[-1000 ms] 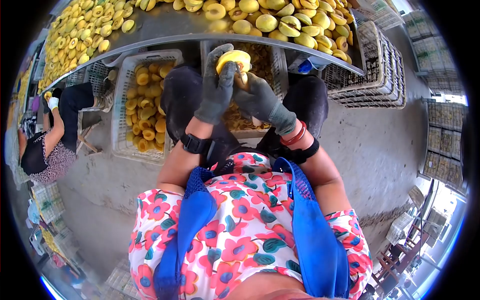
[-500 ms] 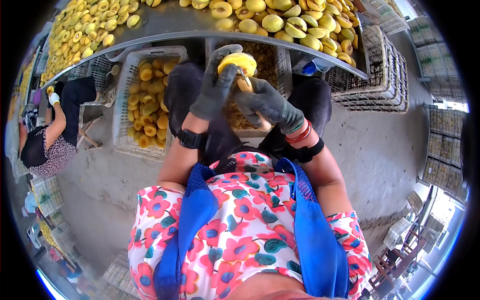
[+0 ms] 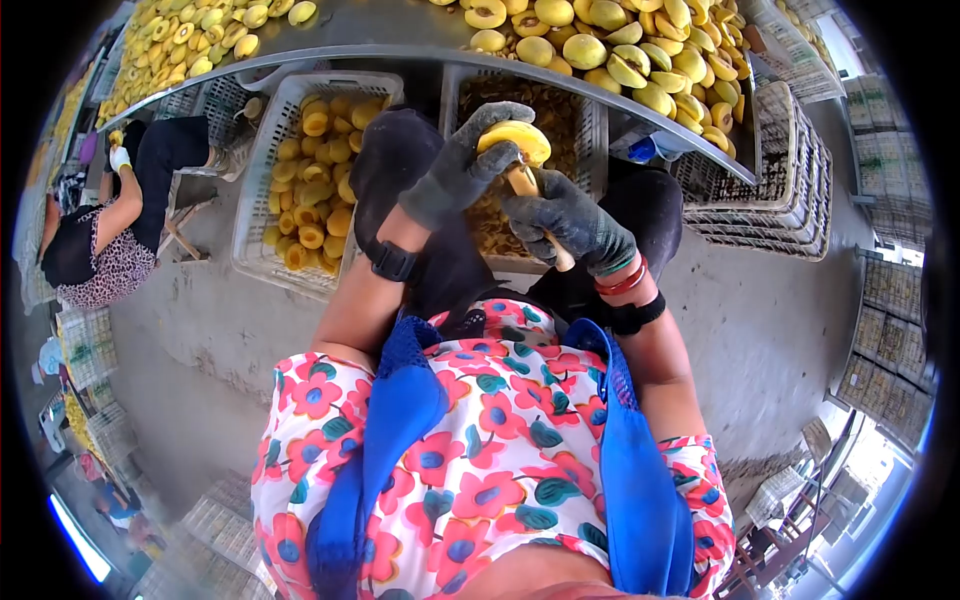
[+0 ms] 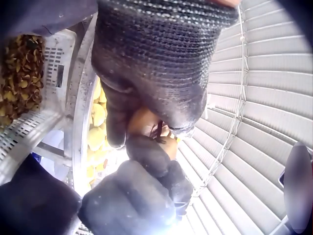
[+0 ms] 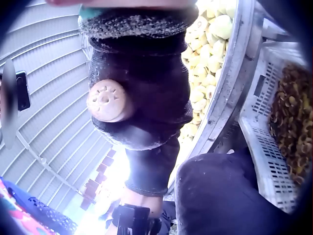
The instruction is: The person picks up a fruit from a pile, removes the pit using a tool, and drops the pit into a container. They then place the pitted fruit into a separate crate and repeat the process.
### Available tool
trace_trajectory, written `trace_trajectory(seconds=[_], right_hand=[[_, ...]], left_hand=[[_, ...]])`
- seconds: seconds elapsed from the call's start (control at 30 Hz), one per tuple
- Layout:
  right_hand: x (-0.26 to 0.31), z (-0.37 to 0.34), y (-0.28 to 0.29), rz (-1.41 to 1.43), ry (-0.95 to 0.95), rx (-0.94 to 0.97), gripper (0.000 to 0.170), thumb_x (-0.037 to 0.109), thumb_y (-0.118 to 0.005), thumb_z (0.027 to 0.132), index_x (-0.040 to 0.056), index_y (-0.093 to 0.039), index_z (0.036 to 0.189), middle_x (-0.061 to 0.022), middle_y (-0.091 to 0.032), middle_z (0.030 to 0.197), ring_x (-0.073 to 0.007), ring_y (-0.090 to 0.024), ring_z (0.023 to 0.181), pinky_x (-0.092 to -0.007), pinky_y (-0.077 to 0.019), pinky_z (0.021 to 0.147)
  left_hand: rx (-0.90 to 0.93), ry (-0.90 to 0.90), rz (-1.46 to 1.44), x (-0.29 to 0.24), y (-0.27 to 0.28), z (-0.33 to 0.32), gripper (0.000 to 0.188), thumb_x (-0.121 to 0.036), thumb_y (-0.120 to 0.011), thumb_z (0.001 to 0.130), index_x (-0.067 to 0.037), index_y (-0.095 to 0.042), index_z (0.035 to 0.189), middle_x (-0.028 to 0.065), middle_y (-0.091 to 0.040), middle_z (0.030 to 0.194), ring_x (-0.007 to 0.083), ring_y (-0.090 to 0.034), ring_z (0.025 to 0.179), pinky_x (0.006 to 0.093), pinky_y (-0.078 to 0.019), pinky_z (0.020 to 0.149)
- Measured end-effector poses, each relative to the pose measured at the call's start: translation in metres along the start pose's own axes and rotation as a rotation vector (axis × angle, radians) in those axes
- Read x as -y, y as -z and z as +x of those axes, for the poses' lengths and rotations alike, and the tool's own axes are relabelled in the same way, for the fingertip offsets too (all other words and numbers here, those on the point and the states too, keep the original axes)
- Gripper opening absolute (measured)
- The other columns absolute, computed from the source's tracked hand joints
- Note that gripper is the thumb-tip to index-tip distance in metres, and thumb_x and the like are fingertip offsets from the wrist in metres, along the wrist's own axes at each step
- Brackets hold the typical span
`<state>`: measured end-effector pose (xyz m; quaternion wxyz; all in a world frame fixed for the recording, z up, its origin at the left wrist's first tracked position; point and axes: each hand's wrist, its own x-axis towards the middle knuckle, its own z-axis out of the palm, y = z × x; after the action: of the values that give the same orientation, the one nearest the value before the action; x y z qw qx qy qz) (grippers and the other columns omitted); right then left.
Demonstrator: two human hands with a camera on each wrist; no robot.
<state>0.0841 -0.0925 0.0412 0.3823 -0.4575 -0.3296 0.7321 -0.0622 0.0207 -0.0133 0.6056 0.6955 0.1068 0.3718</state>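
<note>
My gloved left hand (image 3: 455, 178) grips a yellow peach half (image 3: 522, 140) with fingers and thumb around its edge. Just below the fruit, my gloved right hand (image 3: 575, 222) has its fingers curled round a wooden-handled tool (image 3: 522, 181). The handle's butt sticks out under the fist, and its round end (image 5: 106, 101) shows in the right wrist view. A thin dark metal tip (image 4: 159, 130) comes out of the handle at the peach. In the left wrist view, the left glove (image 4: 151, 63) covers much of the fruit.
A metal table (image 3: 400, 50) bears heaps of peach halves (image 3: 655, 60). Below it stand a white crate (image 3: 243, 225) of peach halves and another crate (image 3: 600, 160) of brown scraps between my knees. Stacked crates (image 3: 770, 190) are on the right; another person (image 3: 115, 235) sits at far left.
The head view has shifted, so the table and crates sit farther right. Both hands stay together at the peach half. The right hand has turned, showing more of the wooden handle.
</note>
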Motion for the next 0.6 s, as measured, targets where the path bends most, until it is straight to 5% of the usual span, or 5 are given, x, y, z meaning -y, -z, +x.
trace_trajectory(seconds=[0.2,0.37,0.47,0.6], right_hand=[[-0.004,-0.007,0.007,0.265,-0.124,0.08,0.01,0.012,-0.057,0.086,0.0085,-0.052,0.078,0.0033,-0.044,0.06,-0.0058,-0.04,0.045,-0.0217,-0.0304,0.038],[-0.005,0.0,0.005,-0.017,-0.069,0.032,0.014,0.014,-0.057,0.086,0.0038,-0.054,0.076,-0.0006,-0.051,0.062,-0.0092,-0.046,0.045,-0.0243,-0.035,0.041],[-0.01,0.002,0.007,-0.117,-0.075,0.003,0.017,0.015,-0.057,0.086,0.0038,-0.054,0.073,-0.0007,-0.051,0.063,-0.009,-0.045,0.045,-0.0241,-0.0356,0.043],[-0.014,-0.001,0.008,0.11,-0.125,0.086,0.019,0.017,-0.058,0.087,0.0041,-0.055,0.074,0.0008,-0.049,0.063,-0.0079,-0.045,0.048,-0.0233,-0.035,0.043]], left_hand=[[0.087,-0.081,0.08,-0.007,0.002,0.001,0.042,-0.026,-0.057,0.095,-0.002,-0.048,0.129,0.0103,-0.053,0.124,0.0188,-0.055,0.11,0.0312,-0.0464,0.092],[0.09,0.066,-0.075,0.0,0.003,-0.003,0.046,-0.032,-0.057,0.095,-0.002,-0.048,0.128,0.01,-0.053,0.124,0.019,-0.054,0.111,0.0316,-0.0456,0.094],[0.043,-0.067,0.148,0.004,0.003,-0.007,0.049,-0.036,-0.057,0.094,-0.003,-0.048,0.128,0.0105,-0.052,0.125,0.0196,-0.054,0.112,0.0318,-0.0459,0.094],[0.125,0.074,0.065,-0.003,0.004,-0.01,0.051,-0.04,-0.054,0.095,-0.002,-0.048,0.129,0.0109,-0.051,0.127,0.0203,-0.053,0.113,0.0317,-0.0454,0.094]])
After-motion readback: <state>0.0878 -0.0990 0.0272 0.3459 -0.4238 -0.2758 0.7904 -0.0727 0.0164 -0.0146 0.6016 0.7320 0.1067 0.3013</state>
